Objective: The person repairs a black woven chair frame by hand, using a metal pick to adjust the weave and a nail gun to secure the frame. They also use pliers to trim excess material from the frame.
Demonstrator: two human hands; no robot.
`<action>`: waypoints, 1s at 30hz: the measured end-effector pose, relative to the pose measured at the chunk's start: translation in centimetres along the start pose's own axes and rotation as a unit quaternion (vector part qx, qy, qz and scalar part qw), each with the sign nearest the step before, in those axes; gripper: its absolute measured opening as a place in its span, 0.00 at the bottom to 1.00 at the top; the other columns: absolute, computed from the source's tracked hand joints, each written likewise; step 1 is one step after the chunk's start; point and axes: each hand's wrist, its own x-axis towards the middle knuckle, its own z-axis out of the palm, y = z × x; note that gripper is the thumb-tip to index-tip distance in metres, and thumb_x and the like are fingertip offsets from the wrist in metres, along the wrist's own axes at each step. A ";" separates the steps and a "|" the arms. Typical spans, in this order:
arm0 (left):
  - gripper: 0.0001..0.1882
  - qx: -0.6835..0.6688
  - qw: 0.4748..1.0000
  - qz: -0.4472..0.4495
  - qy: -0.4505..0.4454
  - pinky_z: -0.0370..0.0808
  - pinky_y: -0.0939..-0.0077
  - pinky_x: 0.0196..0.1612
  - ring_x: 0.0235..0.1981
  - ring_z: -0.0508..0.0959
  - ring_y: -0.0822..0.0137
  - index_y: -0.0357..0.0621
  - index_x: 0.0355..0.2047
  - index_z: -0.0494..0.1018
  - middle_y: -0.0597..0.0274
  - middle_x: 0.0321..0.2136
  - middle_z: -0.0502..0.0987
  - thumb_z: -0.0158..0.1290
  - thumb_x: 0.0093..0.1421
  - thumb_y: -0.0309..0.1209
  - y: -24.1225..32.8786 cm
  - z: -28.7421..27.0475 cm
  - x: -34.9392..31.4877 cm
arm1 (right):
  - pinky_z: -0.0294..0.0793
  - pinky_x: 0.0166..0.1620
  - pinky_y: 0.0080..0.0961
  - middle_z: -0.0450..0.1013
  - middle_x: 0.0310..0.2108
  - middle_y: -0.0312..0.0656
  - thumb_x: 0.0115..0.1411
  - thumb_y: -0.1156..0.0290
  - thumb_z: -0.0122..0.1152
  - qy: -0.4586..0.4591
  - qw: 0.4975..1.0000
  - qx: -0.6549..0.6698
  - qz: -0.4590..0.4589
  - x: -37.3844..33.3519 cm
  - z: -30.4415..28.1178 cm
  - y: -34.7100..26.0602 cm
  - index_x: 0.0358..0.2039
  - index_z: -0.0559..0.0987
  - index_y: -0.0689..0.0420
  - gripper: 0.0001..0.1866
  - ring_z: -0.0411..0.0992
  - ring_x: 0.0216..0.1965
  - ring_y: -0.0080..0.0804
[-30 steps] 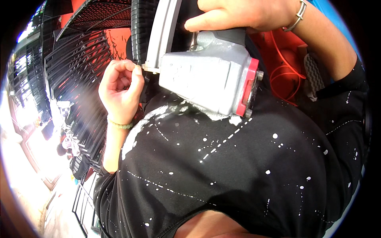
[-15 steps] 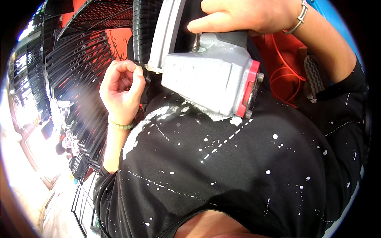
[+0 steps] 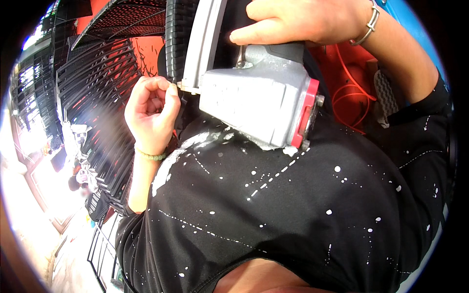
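Note:
A grey metal pneumatic stapler (image 3: 249, 102) with a red-banded end cap lies tilted in front of my chest, its long magazine (image 3: 204, 39) running up and away. My right hand (image 3: 305, 22) is closed over its dark grip; the fingertips on the far side are hidden. The tool's nose meets a black woven wicker piece (image 3: 177, 49) beside the magazine. Right by that nose, my left hand (image 3: 152, 110) pinches with thumb and forefinger; what sits between the fingertips is too small to make out.
Black wicker frames (image 3: 93, 102) with many slats stack up on the left. A thin orange-red air hose (image 3: 349, 90) loops on the right, near a grey patterned shoe (image 3: 384, 95). Red surface (image 3: 146, 51) shows behind the wicker, and a blue thing (image 3: 405, 19) at the upper right.
The stapler's nose has shifted very slightly, and my left hand has moved a touch to the right with it. Both grips stay the same.

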 end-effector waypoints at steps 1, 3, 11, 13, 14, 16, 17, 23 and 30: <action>0.06 -0.003 1.000 -0.001 -0.003 0.65 0.90 0.34 0.31 0.68 0.83 0.36 0.34 0.71 0.69 0.33 0.70 0.53 0.58 0.15 0.0 0.0 0.0 | 0.67 0.19 0.24 0.67 0.18 0.30 0.49 0.68 0.58 -0.004 1.000 0.002 -0.001 0.0 0.0 0.0 0.34 0.78 0.47 0.10 0.71 0.20 0.27; 0.05 -0.004 1.000 -0.002 0.004 0.67 0.93 0.30 0.28 0.70 0.84 0.35 0.33 0.70 0.69 0.31 0.69 0.54 0.57 0.15 0.3 -0.4 -0.3 | 0.68 0.20 0.25 0.67 0.18 0.30 0.50 0.68 0.58 -0.017 1.000 0.010 0.001 -0.4 0.4 0.1 0.35 0.78 0.47 0.10 0.71 0.20 0.27; 0.05 -0.011 1.000 0.000 0.006 0.68 0.94 0.28 0.26 0.71 0.85 0.35 0.32 0.70 0.69 0.31 0.68 0.54 0.57 0.15 0.5 -0.7 -0.5 | 0.67 0.20 0.24 0.67 0.18 0.30 0.50 0.67 0.57 0.004 1.000 0.007 0.007 0.3 0.4 -0.7 0.34 0.78 0.47 0.09 0.70 0.20 0.26; 0.05 -0.006 1.000 0.005 0.004 0.68 0.94 0.28 0.26 0.71 0.85 0.35 0.32 0.70 0.69 0.31 0.68 0.54 0.57 0.15 0.4 -0.7 -0.4 | 0.67 0.20 0.24 0.67 0.18 0.30 0.50 0.67 0.58 0.008 1.000 0.004 0.007 0.3 0.5 -0.7 0.34 0.78 0.47 0.09 0.70 0.20 0.26; 0.06 -0.007 1.000 0.005 0.002 0.68 0.94 0.28 0.26 0.71 0.84 0.35 0.32 0.70 0.69 0.31 0.68 0.54 0.57 0.15 0.4 -0.7 -0.5 | 0.67 0.20 0.24 0.67 0.18 0.30 0.50 0.67 0.58 0.005 1.000 0.000 0.004 0.3 0.4 -0.6 0.34 0.78 0.47 0.09 0.70 0.20 0.26; 0.06 -0.008 1.000 0.006 -0.001 0.68 0.94 0.28 0.27 0.71 0.84 0.35 0.32 0.70 0.69 0.31 0.68 0.54 0.57 0.15 0.4 -0.7 -0.5 | 0.67 0.20 0.23 0.67 0.18 0.29 0.50 0.68 0.57 -0.004 1.000 0.000 0.006 0.3 0.3 -0.6 0.34 0.78 0.46 0.09 0.70 0.20 0.26; 0.06 -0.008 1.000 0.003 0.000 0.68 0.94 0.28 0.27 0.71 0.84 0.35 0.32 0.70 0.69 0.31 0.68 0.54 0.57 0.15 0.4 -0.7 -0.5 | 0.67 0.20 0.23 0.67 0.18 0.29 0.50 0.68 0.57 -0.009 1.000 0.003 0.011 0.4 0.0 -0.7 0.34 0.78 0.46 0.09 0.70 0.20 0.26; 0.05 -0.002 1.000 -0.006 0.005 0.68 0.93 0.27 0.26 0.71 0.85 0.35 0.32 0.70 0.69 0.31 0.68 0.54 0.57 0.15 0.4 -0.3 -0.2 | 0.67 0.20 0.22 0.67 0.18 0.29 0.50 0.67 0.57 0.031 0.999 -0.019 0.011 0.0 0.8 -0.5 0.33 0.78 0.46 0.09 0.70 0.20 0.25; 0.06 -0.008 1.000 -0.014 -0.003 0.65 0.90 0.33 0.30 0.68 0.83 0.36 0.34 0.71 0.70 0.32 0.70 0.53 0.58 0.15 0.4 -0.2 -0.4 | 0.67 0.20 0.22 0.67 0.18 0.28 0.49 0.67 0.57 0.019 1.000 -0.006 0.015 -0.5 0.7 -0.6 0.33 0.78 0.45 0.09 0.70 0.20 0.25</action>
